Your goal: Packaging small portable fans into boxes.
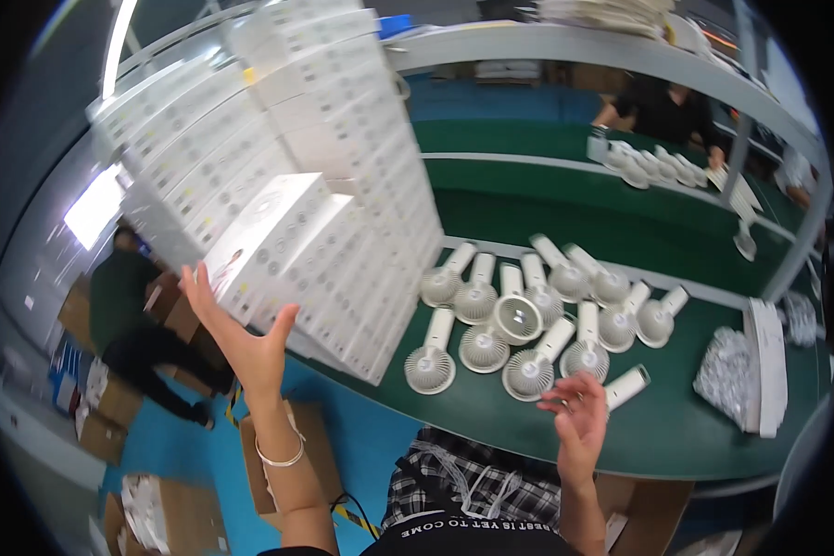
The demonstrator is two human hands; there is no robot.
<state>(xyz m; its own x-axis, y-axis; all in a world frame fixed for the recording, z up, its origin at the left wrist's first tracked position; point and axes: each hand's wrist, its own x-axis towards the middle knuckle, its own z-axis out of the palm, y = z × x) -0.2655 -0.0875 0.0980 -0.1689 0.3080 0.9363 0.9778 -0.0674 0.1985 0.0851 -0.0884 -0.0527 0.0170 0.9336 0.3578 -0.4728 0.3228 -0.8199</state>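
Observation:
My left hand [250,357] is raised at the near side of the stacked white boxes, with fingers and thumb spread wide. Just behind its fingertips, a white box [271,227] lies on top of a lower stack; whether the fingers touch it I cannot tell. Over the front of the green table [491,422], my right hand [579,428] has loosely bent fingers, apart, and nothing visible in them. Beside it lies a white handheld fan [628,387], its head hidden behind the hand. Several more white handheld fans [531,372] lie grouped across the table, round heads mostly toward me.
Tall stacks of white boxes [361,102] rise at the left. Clear plastic bags [725,375] and a long white carton [766,366] sit at the table's right. A cardboard box [320,445] stands below. One person [125,296] bends at left; another [667,111] works across the table.

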